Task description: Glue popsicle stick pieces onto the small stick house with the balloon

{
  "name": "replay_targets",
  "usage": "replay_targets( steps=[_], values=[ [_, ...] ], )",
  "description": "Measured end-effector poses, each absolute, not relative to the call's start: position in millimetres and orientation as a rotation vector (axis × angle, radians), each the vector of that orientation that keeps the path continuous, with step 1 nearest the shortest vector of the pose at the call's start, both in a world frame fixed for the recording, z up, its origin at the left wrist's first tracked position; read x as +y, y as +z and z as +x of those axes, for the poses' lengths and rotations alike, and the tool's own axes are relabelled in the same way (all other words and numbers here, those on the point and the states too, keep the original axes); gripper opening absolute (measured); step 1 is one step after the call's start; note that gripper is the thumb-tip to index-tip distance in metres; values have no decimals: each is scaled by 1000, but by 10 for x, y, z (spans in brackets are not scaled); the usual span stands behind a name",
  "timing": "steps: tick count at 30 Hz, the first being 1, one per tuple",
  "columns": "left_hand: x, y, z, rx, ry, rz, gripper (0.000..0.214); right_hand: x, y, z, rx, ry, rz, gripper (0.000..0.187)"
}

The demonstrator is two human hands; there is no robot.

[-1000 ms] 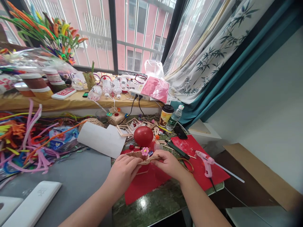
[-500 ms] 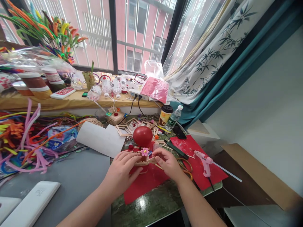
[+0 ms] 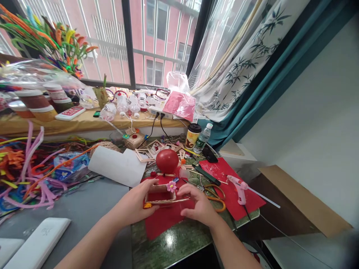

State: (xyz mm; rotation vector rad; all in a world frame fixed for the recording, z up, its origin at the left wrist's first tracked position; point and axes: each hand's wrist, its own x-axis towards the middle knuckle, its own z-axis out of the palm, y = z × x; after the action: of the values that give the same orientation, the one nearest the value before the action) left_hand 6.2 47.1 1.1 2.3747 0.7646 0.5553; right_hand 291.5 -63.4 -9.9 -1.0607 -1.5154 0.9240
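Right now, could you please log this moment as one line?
left hand: holds wooden stick frame | right hand: at its right end | below: red paper

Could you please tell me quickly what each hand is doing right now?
Left hand: closed on the small open box of pale wooden sticks with a pink flower.
Right hand: fingers curled at the box's right end; grip cannot be told.
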Motion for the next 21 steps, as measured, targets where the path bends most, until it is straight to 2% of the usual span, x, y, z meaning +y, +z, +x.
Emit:
replay_targets(
  steps=[3, 5, 10, 14, 21],
  values=[
    [491, -29, 76, 763, 611, 2375, 66, -598, -151, 2856, -1461, 893, -1100, 18],
    [515, -52, 76, 756, 622, 2377, 60, -566, -203, 2799, -1366, 925, -1066, 11],
    [570, -94, 88, 759, 627, 2375, 57, -506, -317, 2657, -1058, 1111, -959, 22],
    [572, -138, 107, 810, 632, 2322, 58, -495, -354, 2615, -963, 1126, -938, 22],
    [551, -372, 177, 784, 775, 1934, 106, -386, -393, 2623, -722, 1115, -928, 26]
  ],
)
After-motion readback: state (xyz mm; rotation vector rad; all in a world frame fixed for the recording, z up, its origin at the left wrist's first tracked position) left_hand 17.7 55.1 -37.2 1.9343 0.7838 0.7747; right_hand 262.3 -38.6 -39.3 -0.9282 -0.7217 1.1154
